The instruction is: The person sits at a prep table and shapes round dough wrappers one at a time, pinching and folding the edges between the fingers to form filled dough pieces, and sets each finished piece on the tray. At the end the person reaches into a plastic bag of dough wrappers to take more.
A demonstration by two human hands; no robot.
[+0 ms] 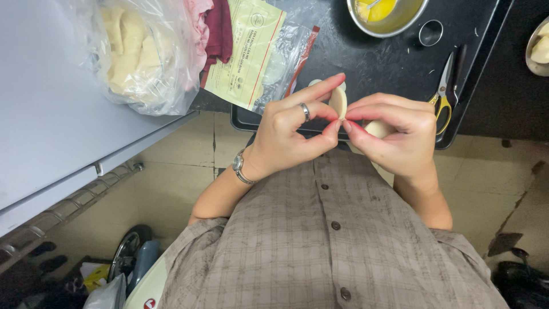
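Note:
A pale folded dough wrapper is held up between both hands above the near edge of a black tray. My left hand, with a ring and a wristwatch, pinches the wrapper's left edge between thumb and fingers. My right hand pinches the same seam from the right and cups the rounded body of the wrapper in its palm. The fingertips of both hands meet at the seam.
On the tray lie yellow-handled scissors, a small round metal cutter, a metal bowl of yellow liquid and an open zip packet. A clear bag of dough rests on a grey counter. A bowl sits far right.

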